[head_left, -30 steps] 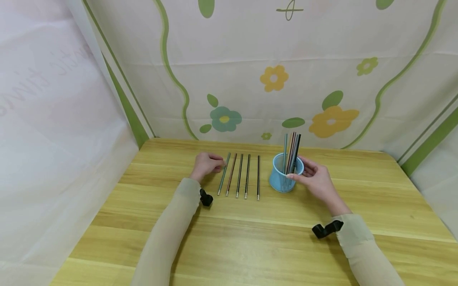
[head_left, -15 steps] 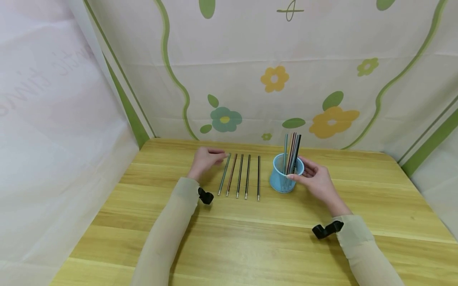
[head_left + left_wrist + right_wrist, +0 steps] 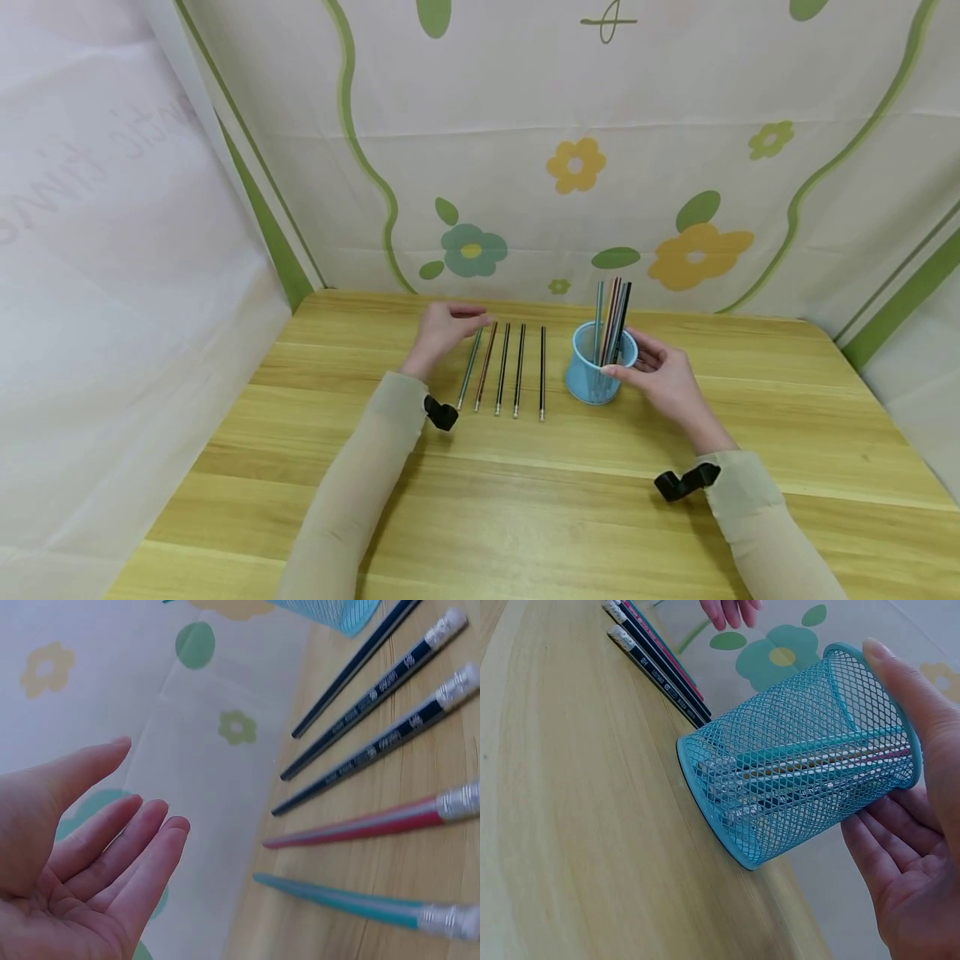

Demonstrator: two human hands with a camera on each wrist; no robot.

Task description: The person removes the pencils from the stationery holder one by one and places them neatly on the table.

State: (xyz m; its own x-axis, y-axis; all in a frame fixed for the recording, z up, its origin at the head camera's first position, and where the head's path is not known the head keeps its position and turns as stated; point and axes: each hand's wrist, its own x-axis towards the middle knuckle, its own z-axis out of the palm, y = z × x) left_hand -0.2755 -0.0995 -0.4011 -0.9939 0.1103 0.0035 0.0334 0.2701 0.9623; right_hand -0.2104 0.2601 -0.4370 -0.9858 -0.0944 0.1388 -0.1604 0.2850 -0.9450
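A pale blue mesh cup (image 3: pixel 581 382) stands upright on a wooden bench (image 3: pixel 487 508), near the far edge and right of its middle. Its mesh is an open diamond pattern, with a solid rounded rim and a solid ring at the base. Inside, a bundle (image 3: pixel 613 317) of pencils stands with silver-banded ends down and the other ends rising above the rim. Teal, reddish and black shafts show; one teal shaft is apart on the left, the others crowd to the right.

The right hand (image 3: pixel 663 379) holds the cup from the right, its grip pinching the rim between thumb and fingers.

Left of the cup, five slim pencils lie side by side, one end toward the bench's far edge. From left to right come a glossy teal pencil (image 3: pixel 469 371), a red pencil (image 3: pixel 486 367) and three black pencils (image 3: pixel 519 371) with pale printed lettering. Each has a silver band and white eraser at the end away from the far edge.

The left hand (image 3: pixel 442 329) hovers near the far ends of the teal and red ones, its grip spread, thumb well apart from the fingers.
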